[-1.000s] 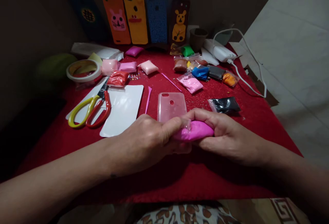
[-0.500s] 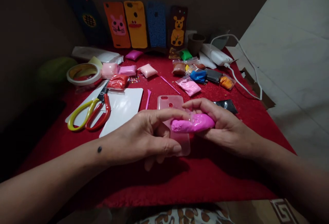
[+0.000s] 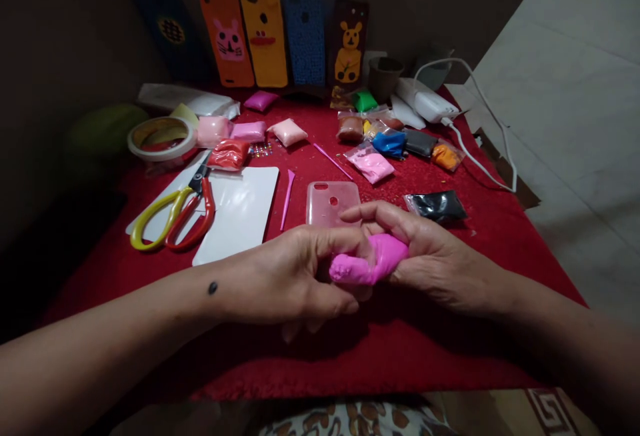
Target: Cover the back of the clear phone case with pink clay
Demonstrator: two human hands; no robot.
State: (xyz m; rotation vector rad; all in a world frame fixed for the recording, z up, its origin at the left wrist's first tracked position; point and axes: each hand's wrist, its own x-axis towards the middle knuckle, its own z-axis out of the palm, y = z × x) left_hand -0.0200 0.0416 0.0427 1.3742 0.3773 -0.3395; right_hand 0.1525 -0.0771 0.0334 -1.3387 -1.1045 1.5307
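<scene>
A lump of bright pink clay (image 3: 371,260), partly in a clear plastic wrapper, sits between both hands just above the red cloth (image 3: 400,349). My right hand (image 3: 430,256) wraps around its right end with the fingers closed on it. My left hand (image 3: 295,276) pinches the left end between thumb and forefinger. A clear pink phone case (image 3: 331,201) lies flat on the cloth right behind the hands, its near end hidden by them.
Scissors (image 3: 173,213) with yellow and red handles lie on a white sheet (image 3: 240,213) at left, near a tape roll (image 3: 161,136). Several small clay packets (image 3: 373,164) are scattered behind. Decorated phone cases (image 3: 265,36) lean on the back wall. A white charger (image 3: 427,99) lies far right.
The left hand let go of the clay, then closed on its left end again. The clay went from stretched out to a shorter, bunched lump, with the hands nearer each other.
</scene>
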